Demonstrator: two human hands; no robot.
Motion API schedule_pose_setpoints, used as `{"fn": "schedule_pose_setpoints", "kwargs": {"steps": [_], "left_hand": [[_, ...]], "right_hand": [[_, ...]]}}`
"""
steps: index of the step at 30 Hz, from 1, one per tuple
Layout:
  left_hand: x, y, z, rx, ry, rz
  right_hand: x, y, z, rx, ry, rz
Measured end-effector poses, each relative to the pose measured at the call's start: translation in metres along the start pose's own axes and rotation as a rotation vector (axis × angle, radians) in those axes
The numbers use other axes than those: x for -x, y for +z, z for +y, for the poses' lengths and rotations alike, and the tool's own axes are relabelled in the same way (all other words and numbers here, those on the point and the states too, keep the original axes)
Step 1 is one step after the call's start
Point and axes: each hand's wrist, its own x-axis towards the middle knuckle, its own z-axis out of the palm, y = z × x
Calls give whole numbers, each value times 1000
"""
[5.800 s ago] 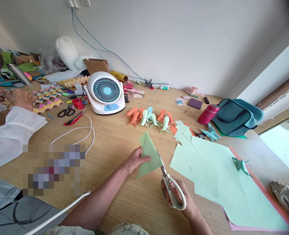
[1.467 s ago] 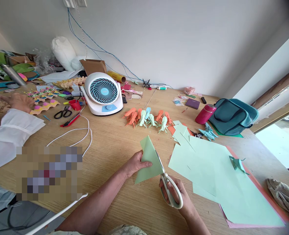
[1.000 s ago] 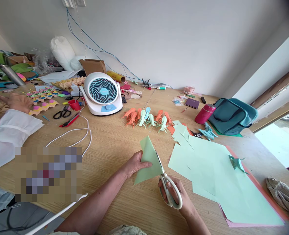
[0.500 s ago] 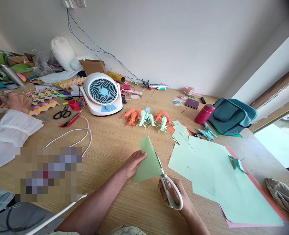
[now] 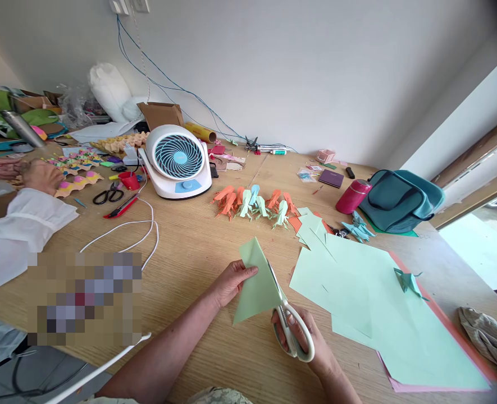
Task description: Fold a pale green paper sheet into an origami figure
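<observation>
A folded piece of light green paper (image 5: 254,289) is pinched in my left hand (image 5: 231,282), thumb on top and fingers behind it. My right hand (image 5: 309,336) is closed around the handles of white-handled scissors (image 5: 296,331), whose blades lie along the paper's right edge. Just beyond them stands a row of folded paper figures (image 5: 259,205) in orange, pale green and blue. On the right, large pale green sheets (image 5: 353,297) lie spread on the table, with a teal folded paper figure (image 5: 410,283) on top.
A white fan (image 5: 176,160) stands at the back left, its white cable (image 5: 153,224) looping over the table. Black scissors (image 5: 108,194) and a red cutter (image 5: 122,207) lie nearby. A co-worker's sleeve (image 5: 29,224) reaches in at left. A pink bottle (image 5: 352,196) and teal bag (image 5: 400,199) sit at right.
The green paper has tilted slightly and its lower corner has shifted a little right and down. My left thumb sits slightly farther right. The co-worker's hands have moved slightly.
</observation>
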Motion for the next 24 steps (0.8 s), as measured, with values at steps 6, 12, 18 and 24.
{"fn": "schedule_pose_setpoints", "kwargs": {"steps": [6, 12, 18, 24], "left_hand": [[1, -2, -1, -17, 0, -22], [1, -1, 1, -17, 3, 3], [1, 0, 3, -33, 12, 12], [1, -3, 4, -84, 22, 8]], "right_hand": [[-1, 1, 1, 8, 2, 10], [1, 1, 5, -7, 0, 26], [1, 1, 4, -6, 16, 40], [0, 1, 2, 11, 15, 44]]}}
